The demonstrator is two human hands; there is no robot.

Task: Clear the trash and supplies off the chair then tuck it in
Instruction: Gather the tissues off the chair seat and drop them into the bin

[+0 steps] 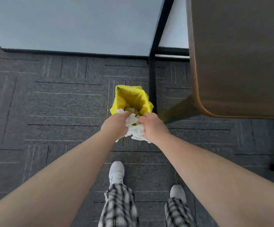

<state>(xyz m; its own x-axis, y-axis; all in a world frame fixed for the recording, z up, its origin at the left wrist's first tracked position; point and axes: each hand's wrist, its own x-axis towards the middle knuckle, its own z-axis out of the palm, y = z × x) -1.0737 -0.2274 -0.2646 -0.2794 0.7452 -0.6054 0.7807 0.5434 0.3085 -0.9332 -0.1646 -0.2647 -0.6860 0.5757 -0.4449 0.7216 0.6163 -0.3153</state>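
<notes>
A wad of crumpled white paper (135, 131) is squeezed between both hands above the floor. My left hand (115, 124) grips its left side and my right hand (154, 126) grips its right side. Just beyond my hands stands a small bin lined with a yellow bag (131, 97), its mouth open, with scraps of paper visible inside. The wad hangs over the near rim of the bin. The chair is not in view.
A brown wooden table top (240, 54) fills the upper right, with a black table leg (152, 82) right beside the bin. Grey carpet tiles (59, 104) cover the floor. A pale wall (75, 23) runs along the back. My feet stand behind the bin.
</notes>
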